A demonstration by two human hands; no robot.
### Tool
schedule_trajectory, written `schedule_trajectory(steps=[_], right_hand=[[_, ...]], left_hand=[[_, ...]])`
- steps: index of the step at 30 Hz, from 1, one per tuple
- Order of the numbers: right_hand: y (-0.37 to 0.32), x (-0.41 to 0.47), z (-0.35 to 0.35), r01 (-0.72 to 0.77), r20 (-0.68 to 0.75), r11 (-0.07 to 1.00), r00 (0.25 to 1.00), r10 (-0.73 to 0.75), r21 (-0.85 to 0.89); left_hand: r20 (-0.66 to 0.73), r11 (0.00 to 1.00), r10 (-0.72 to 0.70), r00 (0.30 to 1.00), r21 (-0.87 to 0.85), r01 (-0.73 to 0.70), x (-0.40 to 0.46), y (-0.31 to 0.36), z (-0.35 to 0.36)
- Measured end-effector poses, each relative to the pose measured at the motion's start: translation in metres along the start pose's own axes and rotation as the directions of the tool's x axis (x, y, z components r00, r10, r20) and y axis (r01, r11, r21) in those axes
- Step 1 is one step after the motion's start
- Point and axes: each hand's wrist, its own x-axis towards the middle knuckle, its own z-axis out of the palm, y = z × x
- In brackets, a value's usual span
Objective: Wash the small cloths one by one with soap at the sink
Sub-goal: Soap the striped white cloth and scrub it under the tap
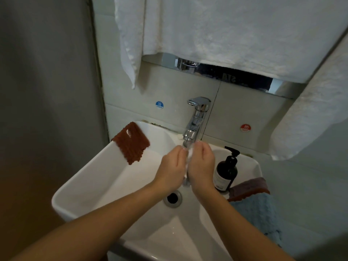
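Note:
My left hand (172, 167) and my right hand (202, 163) are held palm to palm over the white sink (105, 183), right under the chrome tap (195, 121). Water runs down between them, and something white, foam or water, shows between the palms. The fingers are loosely bent, and I see no cloth in either hand. A brown cloth (131, 142) hangs over the sink's back left rim. At the right rim lies a pile of cloths: a greyish one (248, 183), an orange-brown one (250, 194) and a blue one (259, 215). A dark soap pump bottle (226, 170) stands beside my right hand.
The drain (172, 198) lies in the basin just below my hands. White towels (226, 34) hang above the tap, and another hangs at the right (310, 119). A dark wall (47, 91) closes the left side. Cold and hot stickers sit on the tiles.

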Motion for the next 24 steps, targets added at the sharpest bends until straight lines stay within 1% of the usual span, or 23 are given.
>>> schedule_trajectory(steps=[1, 2, 3, 4, 5, 6, 7, 8, 9, 10, 11, 13, 14, 15, 16, 17, 18, 19, 20, 21, 22, 23, 24], right_hand=[[0.003, 0.003, -0.001, -0.034, -0.016, 0.999, 0.999, 0.034, -0.021], [0.007, 0.0, -0.001, -0.087, 0.015, 0.992, 0.996, 0.089, -0.094], [0.014, -0.005, 0.001, -0.102, 0.086, 0.977, 0.989, 0.119, -0.185], [0.02, -0.013, 0.003, -0.078, 0.167, 0.971, 0.979, 0.118, -0.228], [0.021, -0.02, 0.004, -0.042, 0.223, 0.979, 0.971, 0.086, -0.197], [0.018, -0.022, 0.003, -0.003, 0.235, 0.99, 0.971, 0.036, -0.139], [0.014, -0.02, 0.002, 0.029, 0.185, 0.997, 0.983, -0.017, -0.065], [0.01, -0.014, 0.0, 0.043, 0.097, 0.999, 0.994, -0.043, -0.002], [0.007, -0.008, -0.001, 0.027, -0.001, 0.999, 1.0, -0.027, 0.03], [0.01, -0.004, -0.001, -0.011, -0.054, 0.999, 0.998, 0.013, 0.035], [0.012, -0.003, 0.0, -0.056, -0.041, 0.998, 0.998, 0.056, -0.017], [0.022, -0.013, 0.004, -0.102, 0.125, 0.959, 0.982, 0.139, -0.263], [0.023, -0.02, 0.005, -0.091, 0.198, 0.94, 0.967, 0.163, -0.328], [0.022, -0.025, 0.005, -0.059, 0.237, 0.947, 0.962, 0.139, -0.316], [0.017, -0.025, 0.005, -0.009, 0.242, 0.968, 0.968, 0.071, -0.252], [0.011, -0.023, 0.003, 0.044, 0.201, 0.986, 0.98, -0.011, -0.162], [0.005, -0.017, 0.001, 0.059, 0.119, 0.995, 0.992, -0.05, -0.077], [0.003, -0.009, 0.0, 0.032, 0.038, 0.999, 0.999, -0.031, -0.021], [0.004, -0.003, 0.0, -0.021, -0.001, 1.0, 1.0, 0.021, 0.001], [0.007, -0.001, 0.001, -0.094, 0.025, 0.994, 0.995, 0.096, -0.052], [0.012, -0.004, 0.002, -0.14, 0.101, 0.976, 0.982, 0.158, -0.167], [0.017, -0.011, 0.004, -0.123, 0.188, 0.963, 0.967, 0.17, -0.238], [0.018, -0.017, 0.005, -0.081, 0.239, 0.973, 0.962, 0.133, -0.216]], left_hand=[[0.003, 0.999, 0.018, 1.0, -0.039, -0.018, -0.002, 0.003, 0.001], [-0.04, 0.997, 0.015, 0.999, -0.076, -0.018, 0.0, 0.005, 0.0], [-0.117, 0.996, -0.002, 0.993, -0.091, -0.009, 0.006, 0.004, -0.002], [-0.197, 0.996, -0.036, 0.98, -0.082, 0.02, 0.013, 0.002, -0.005], [-0.244, 0.996, -0.076, 0.967, -0.066, 0.062, 0.016, -0.001, -0.008], [-0.239, 0.995, -0.102, 0.966, -0.043, 0.095, 0.017, -0.004, -0.009], [-0.188, 0.995, -0.095, 0.978, -0.017, 0.094, 0.014, -0.005, -0.007], [-0.115, 0.998, -0.07, 0.991, -0.005, 0.07, 0.006, -0.005, -0.002], [-0.048, 0.999, -0.043, 0.998, -0.018, 0.042, -0.002, -0.004, 0.003], [-0.016, 0.999, -0.023, 1.0, -0.043, 0.023, -0.008, -0.001, 0.006], [-0.039, 0.998, -0.013, 0.999, -0.063, 0.011, -0.008, 0.0, 0.007], [-0.188, 0.997, -0.031, 0.982, -0.073, 0.017, 0.003, -0.002, 0.0], [-0.251, 0.997, -0.057, 0.966, -0.057, 0.044, 0.009, -0.005, -0.005], [-0.273, 0.997, -0.071, 0.959, -0.031, 0.065, 0.013, -0.007, -0.009], [-0.245, 0.998, -0.062, 0.967, 0.01, 0.066, 0.014, -0.008, -0.012], [-0.18, 0.998, -0.039, 0.983, 0.047, 0.048, 0.011, -0.007, -0.011], [-0.105, 0.998, -0.018, 0.994, 0.057, 0.025, 0.005, -0.005, -0.008], [-0.036, 0.999, -0.006, 0.999, 0.035, 0.007, 0.0, -0.002, -0.005], [0.002, 1.0, 0.0, 1.0, 0.01, 0.0, -0.004, 0.001, -0.003], [-0.006, 1.0, 0.004, 1.0, -0.008, -0.004, -0.003, 0.001, -0.003], [-0.058, 1.0, 0.002, 0.998, -0.013, -0.003, 0.002, -0.001, -0.006], [-0.13, 1.0, -0.01, 0.992, -0.006, 0.01, 0.007, -0.004, -0.009], [-0.188, 1.0, -0.028, 0.982, 0.004, 0.029, 0.011, -0.007, -0.013]])
